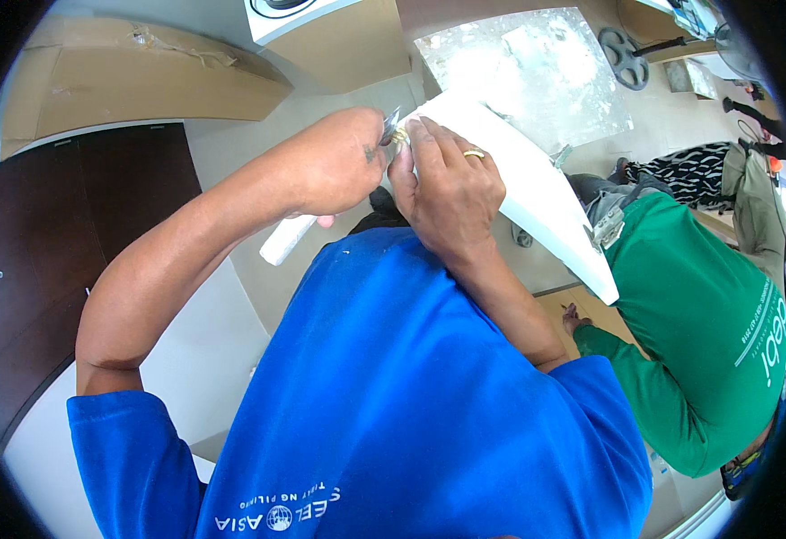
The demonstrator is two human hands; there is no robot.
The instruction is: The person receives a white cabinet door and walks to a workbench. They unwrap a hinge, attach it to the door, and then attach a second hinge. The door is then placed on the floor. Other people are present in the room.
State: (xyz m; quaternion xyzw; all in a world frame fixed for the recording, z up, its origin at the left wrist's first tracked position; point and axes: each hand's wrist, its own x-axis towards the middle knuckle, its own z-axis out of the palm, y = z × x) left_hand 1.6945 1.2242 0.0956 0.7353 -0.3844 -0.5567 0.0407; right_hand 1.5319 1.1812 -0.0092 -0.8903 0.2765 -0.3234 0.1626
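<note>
My left hand (344,162) is closed round a hand tool with a grey metal end (389,126); its exact kind is hard to tell. Below that fist a white bar (285,239) sticks out, perhaps the tool's handle. My right hand (454,180), with a ring on one finger, pinches a small yellowish piece (400,136) between thumb and fingertips. The metal end is right beside those fingertips. A long white panel (537,198) extends behind my right hand, slanting down to the right; whether my hand touches it is unclear.
At my right a person in a green shirt (680,314) bends low beside the panel. A whitish, stained board (537,76) lies ahead. Cardboard boxes (141,81) stand at the far left, above a dark brown cabinet (70,242). Another person (752,198) is farther right.
</note>
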